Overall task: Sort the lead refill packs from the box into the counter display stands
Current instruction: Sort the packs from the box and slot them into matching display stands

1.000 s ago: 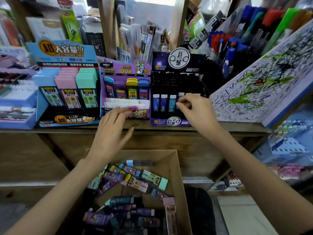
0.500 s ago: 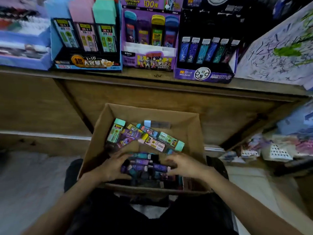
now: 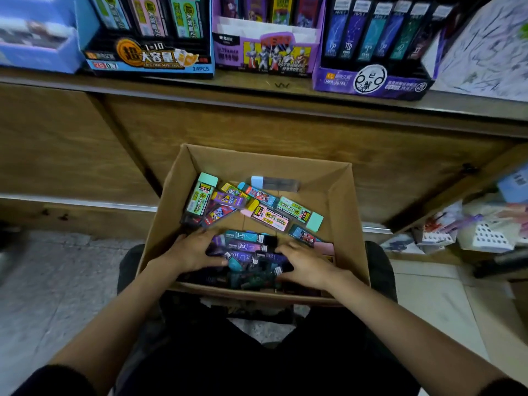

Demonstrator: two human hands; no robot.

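Note:
A cardboard box (image 3: 344,201) stands on my lap, holding several lead refill packs. Mint-capped green packs (image 3: 200,195), a pink pack (image 3: 270,217) and cartoon-printed ones lie toward its far side. Dark zodiac packs (image 3: 248,247) are piled at the near side. My left hand (image 3: 191,251) curls round packs on the left of that pile, thumb pointing right. My right hand (image 3: 304,262) grips dark packs on the right. On the counter above stand a blue display stand (image 3: 148,60), a purple Ultraman stand (image 3: 265,57) and a dark zodiac stand (image 3: 371,81).
The wooden counter front (image 3: 257,124) rises right behind the box. A scribbled test pad (image 3: 485,52) leans at the counter's right end. Packaged goods (image 3: 471,227) fill a low shelf on the right. A light blue tray (image 3: 34,44) sits at the far left.
A second ago both hands were up at the stands on the counter. They have come down into the box and settled on the dark pile, and my view has tilted downward.

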